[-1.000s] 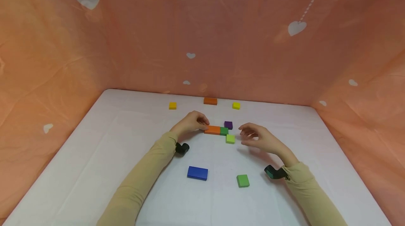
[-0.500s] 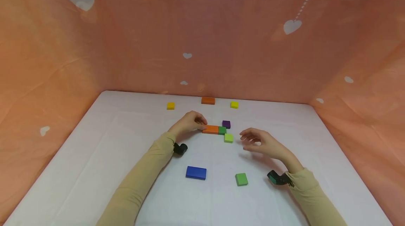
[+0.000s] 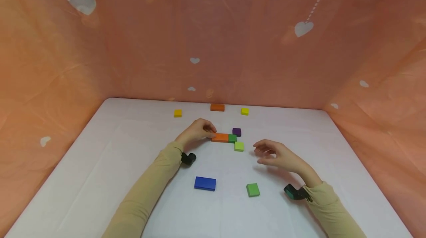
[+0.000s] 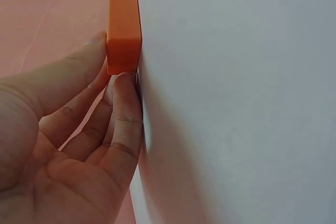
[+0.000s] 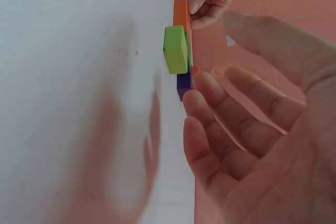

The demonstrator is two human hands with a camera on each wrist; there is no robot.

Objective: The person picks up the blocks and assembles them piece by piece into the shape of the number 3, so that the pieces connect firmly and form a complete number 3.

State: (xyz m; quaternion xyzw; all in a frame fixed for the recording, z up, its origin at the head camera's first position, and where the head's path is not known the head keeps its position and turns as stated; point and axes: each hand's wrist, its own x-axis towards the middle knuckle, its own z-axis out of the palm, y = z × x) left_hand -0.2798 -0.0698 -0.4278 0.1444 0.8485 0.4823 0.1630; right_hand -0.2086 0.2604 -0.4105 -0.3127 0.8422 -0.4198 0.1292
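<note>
L hand [image 3: 197,131], mid-frame, pinches the L end of the orange block [image 3: 221,138] betw. thumb & fingers; block lies on the table [image 3: 149,141], R end against the dk green block [image 3: 232,138]. Purple block [image 3: 236,132] just above, lime block [image 3: 239,146] just below. R hand [image 3: 279,155], R of centre, fingers loosely bent, holds nothing. 1 blue block [image 3: 205,183], lower centre.

White table [image 3: 100,178], orange block [image 3: 221,138] touching dark green block [image 3: 232,138], blue block [image 3: 205,183] nearer
</note>
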